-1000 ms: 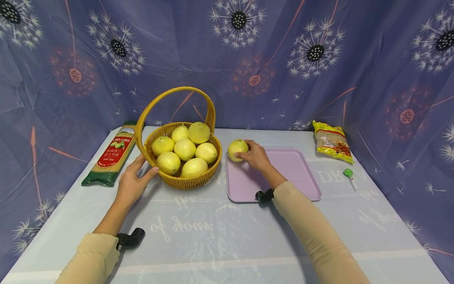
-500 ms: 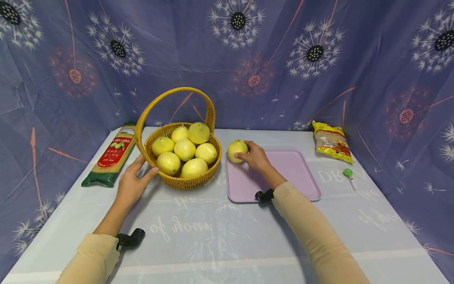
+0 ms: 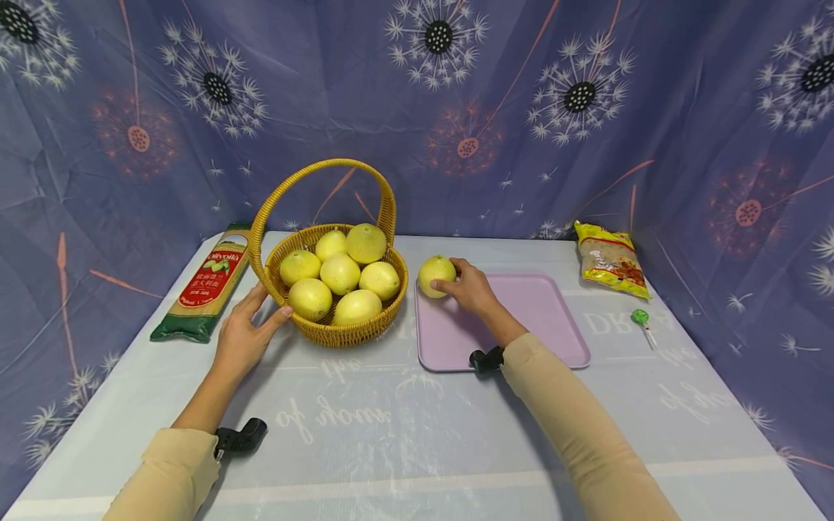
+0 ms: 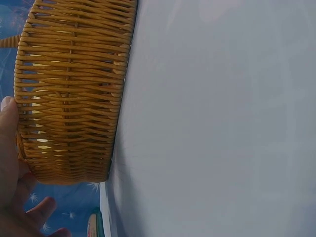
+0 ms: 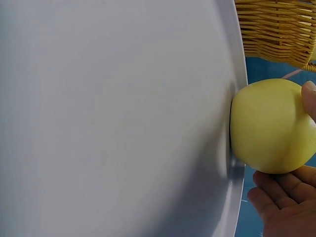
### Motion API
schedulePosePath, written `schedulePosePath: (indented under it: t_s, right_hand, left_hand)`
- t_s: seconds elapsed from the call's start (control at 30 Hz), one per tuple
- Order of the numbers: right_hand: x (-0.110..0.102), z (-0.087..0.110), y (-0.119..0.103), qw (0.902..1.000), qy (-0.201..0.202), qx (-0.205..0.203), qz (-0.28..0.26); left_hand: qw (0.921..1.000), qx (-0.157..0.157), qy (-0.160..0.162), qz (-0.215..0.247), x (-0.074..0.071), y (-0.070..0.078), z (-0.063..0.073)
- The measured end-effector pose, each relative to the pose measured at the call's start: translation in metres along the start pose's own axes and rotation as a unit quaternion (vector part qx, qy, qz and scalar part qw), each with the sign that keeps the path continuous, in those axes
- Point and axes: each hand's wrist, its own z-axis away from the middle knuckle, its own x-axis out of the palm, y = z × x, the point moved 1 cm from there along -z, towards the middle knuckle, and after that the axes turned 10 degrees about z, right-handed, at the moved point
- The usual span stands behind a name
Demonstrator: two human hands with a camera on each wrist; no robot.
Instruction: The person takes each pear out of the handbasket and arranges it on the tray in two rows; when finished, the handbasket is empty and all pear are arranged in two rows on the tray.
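My left hand (image 3: 244,336) rests at the left side of a yellow wicker basket (image 3: 345,334); its thumb tip touches the rim and its other fingers lie near the foot of the handle. Round yellow-green fruits (image 3: 339,273) fill the basket. In the left wrist view the thumb (image 4: 7,113) lies at the rim of the woven wall. Over the far left corner of a lilac tray (image 3: 534,318), my right hand (image 3: 472,289) holds one such fruit (image 3: 435,275) between thumb and fingers. The right wrist view shows this fruit (image 5: 271,126) right at the tray's edge.
A pasta packet (image 3: 208,286) lies left of the basket. At the back right is a yellow snack bag (image 3: 611,262), with a green lollipop (image 3: 641,318) in front of it. A patterned purple cloth (image 3: 417,108) hangs behind the white table (image 3: 365,449).
Almost nothing differs. The right hand keeps hold of the fruit at the tray's far left corner, with only a very slight shift, and the left hand stays at the basket.
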Motion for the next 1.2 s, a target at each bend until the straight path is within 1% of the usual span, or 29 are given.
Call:
schedulePosePath:
  t_s: [0.37, 0.6, 0.8, 1.1, 1.2]
  right_hand:
    - [-0.006, 0.004, -0.004, 0.9987, 0.014, 0.005, -0.049]
    - [-0.011, 0.007, -0.014, 0.9977, 0.037, -0.004, -0.058]
    - [-0.015, 0.014, -0.026, 0.9960, 0.062, -0.025, -0.059]
    - [-0.017, 0.024, -0.045, 0.9920, 0.086, -0.065, -0.065]
    - [-0.016, 0.026, -0.051, 0.9909, 0.090, -0.072, -0.069]
  left_hand:
    - [1.0000, 0.003, 0.001, 0.000, 0.000, 0.000, -0.001]
    - [1.0000, 0.002, 0.001, 0.001, 0.000, -0.001, -0.001]
    - [1.0000, 0.006, 0.002, 0.003, 0.000, -0.002, -0.001]
    - [0.9999, 0.010, 0.002, 0.004, 0.001, -0.002, 0.000]
    - [0.9999, 0.009, 0.003, 0.003, 0.001, -0.002, 0.000]
